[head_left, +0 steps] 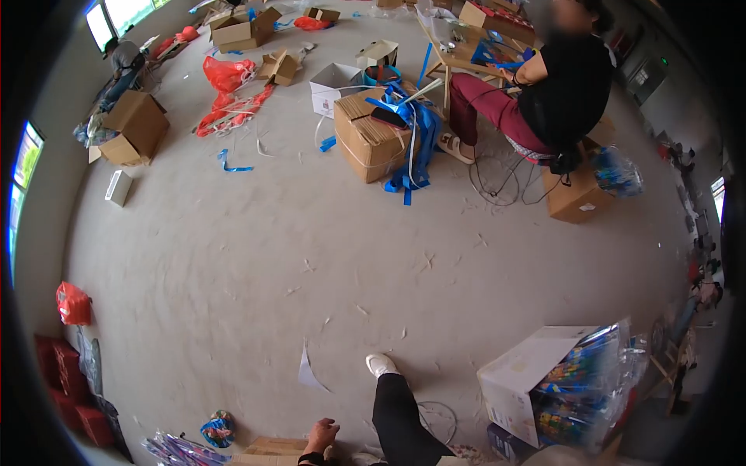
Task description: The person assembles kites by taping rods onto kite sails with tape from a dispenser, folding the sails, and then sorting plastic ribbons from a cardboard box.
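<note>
My left hand shows at the bottom of the head view, just left of a dark-trousered leg with a white shoe. Its fingers are loosely bent and a little apart, and nothing shows in them. Just beside and below the hand is the edge of a cardboard box. Left of that box lie a colourful plastic-wrapped bundle and long purple wrapped items. My right hand is out of the picture.
A white carton at lower right spills colourful plastic-wrapped packs. A seated co-worker is at upper right beside a cardboard box draped with blue strips. White scraps and a paper piece litter the floor.
</note>
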### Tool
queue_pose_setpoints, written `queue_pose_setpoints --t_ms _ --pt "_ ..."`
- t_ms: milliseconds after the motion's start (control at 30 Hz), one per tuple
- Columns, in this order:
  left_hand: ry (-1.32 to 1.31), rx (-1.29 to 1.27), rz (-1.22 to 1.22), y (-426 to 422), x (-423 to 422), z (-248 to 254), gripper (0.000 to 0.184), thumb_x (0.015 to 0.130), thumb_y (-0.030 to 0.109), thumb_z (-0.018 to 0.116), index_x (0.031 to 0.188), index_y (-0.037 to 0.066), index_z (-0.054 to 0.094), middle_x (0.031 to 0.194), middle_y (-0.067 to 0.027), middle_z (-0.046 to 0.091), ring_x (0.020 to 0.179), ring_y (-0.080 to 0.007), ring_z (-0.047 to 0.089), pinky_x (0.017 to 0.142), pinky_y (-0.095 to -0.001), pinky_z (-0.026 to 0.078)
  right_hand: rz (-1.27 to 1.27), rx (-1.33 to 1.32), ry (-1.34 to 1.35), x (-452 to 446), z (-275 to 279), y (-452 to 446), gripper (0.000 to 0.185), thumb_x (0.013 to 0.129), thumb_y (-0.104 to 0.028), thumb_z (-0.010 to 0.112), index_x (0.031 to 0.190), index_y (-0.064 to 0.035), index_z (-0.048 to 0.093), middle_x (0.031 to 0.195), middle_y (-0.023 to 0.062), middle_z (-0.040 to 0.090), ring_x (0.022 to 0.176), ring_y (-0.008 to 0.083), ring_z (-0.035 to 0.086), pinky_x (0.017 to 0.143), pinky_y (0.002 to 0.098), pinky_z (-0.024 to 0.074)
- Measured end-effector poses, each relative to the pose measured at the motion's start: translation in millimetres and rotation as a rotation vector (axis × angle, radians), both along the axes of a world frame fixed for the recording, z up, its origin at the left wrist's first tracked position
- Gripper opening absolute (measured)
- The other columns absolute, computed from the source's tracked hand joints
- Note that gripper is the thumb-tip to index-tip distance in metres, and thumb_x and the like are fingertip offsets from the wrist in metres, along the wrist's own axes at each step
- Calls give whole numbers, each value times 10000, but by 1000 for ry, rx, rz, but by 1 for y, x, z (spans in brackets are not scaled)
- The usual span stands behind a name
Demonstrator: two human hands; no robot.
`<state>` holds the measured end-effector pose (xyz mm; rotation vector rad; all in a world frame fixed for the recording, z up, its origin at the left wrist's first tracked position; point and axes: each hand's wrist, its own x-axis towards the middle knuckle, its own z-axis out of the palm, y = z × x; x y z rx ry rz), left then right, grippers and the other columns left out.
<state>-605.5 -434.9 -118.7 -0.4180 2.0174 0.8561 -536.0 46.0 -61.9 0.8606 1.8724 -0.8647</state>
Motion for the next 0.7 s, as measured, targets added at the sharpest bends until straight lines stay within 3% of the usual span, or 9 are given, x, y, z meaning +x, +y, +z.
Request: queue_pose_setpoints --t_ms 133,400,467,500,600,633,667,700 --pt "219 9 -217 41 -79 26 361 737 262 626 1011 28 613 807 -166 646 764 -312 626 697 -371 502 -41 -12 -39 -32 12 25 559 801 -454 509 1259 -140 446 1171 224 500 1058 378 497 885 456 406" --pt "315 61 -267 113 -252 91 326 767 217 611 1026 21 582 808 -172 641 795 -322 621 701 -380 492 -108 -23 -39 -81 34 54 546 801 -446 506 1246 -133 457 1162 217 509 1050 374 503 883 457 409" --pt "350 203 -168 110 -271 96 286 795 190 592 1027 22 581 843 -152 646 793 -282 628 695 -355 493 -129 -24 -34 -86 31 54 543 801 -444 506 1243 -132 459 1160 215 511 1048 373 505 882 457 409" --pt "343 242 -99 96 -268 78 286 820 192 580 1044 14 576 868 -128 653 787 -222 631 683 -329 493 -145 -25 -32 -87 30 54 541 801 -442 506 1241 -131 461 1159 214 512 1047 372 506 882 458 410" --pt "24 212 273 47 -241 59 277 831 192 589 1051 24 593 874 -111 657 783 -171 625 685 -315 490 -182 -28 -33 -92 21 53 537 801 -439 505 1237 -128 465 1155 211 516 1044 371 508 881 458 411" --pt "-126 87 160 28 -227 59 260 855 199 560 1058 41 603 865 -92 650 799 -166 614 683 -297 496 -196 -24 -41 -94 18 52 535 801 -438 505 1235 -127 466 1154 211 517 1043 370 509 881 458 411" --pt "327 283 -529 -59 -163 -14 213 829 163 551 995 48 621 843 -87 638 807 -193 609 644 -296 502 -210 -19 -45 -98 16 54 534 801 -437 504 1233 -126 468 1153 210 518 1042 370 510 880 458 411" --pt "-128 305 -332 -75 -150 4 240 812 157 555 1014 38 606 907 -97 629 821 -201 609 679 -325 501 -217 -17 -46 -104 17 55 532 801 -436 504 1232 -125 469 1152 209 519 1040 369 511 880 459 411"
